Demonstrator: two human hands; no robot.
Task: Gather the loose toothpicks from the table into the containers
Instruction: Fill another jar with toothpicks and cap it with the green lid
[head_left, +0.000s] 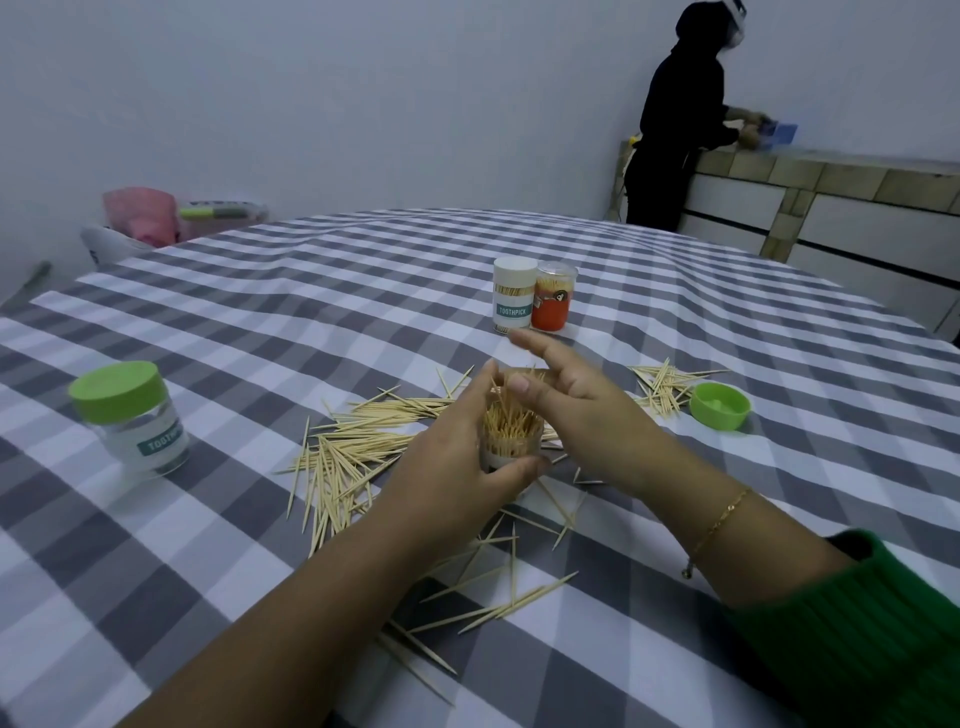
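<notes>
My left hand (457, 457) grips a clear open container (511, 434) packed with upright toothpicks, held just above the table centre. My right hand (571, 400) hovers at the container's mouth, fingers spread, thumb touching the toothpick tips; nothing shows in its grasp. Loose toothpicks (343, 457) lie scattered left of the container, more toothpicks (498, 587) lie near my forearms, and a small pile (665, 387) lies to the right. The container's green lid (720, 405) lies upside down beside that pile.
A capped green-lidded jar (130, 415) stands at left. A white toothpick container (513, 299) and an orange one (555, 303) stand together further back on the checked tablecloth (311, 291). A person in black (675, 130) works at a counter far right. Bags (140, 213) sit beyond the table's left edge.
</notes>
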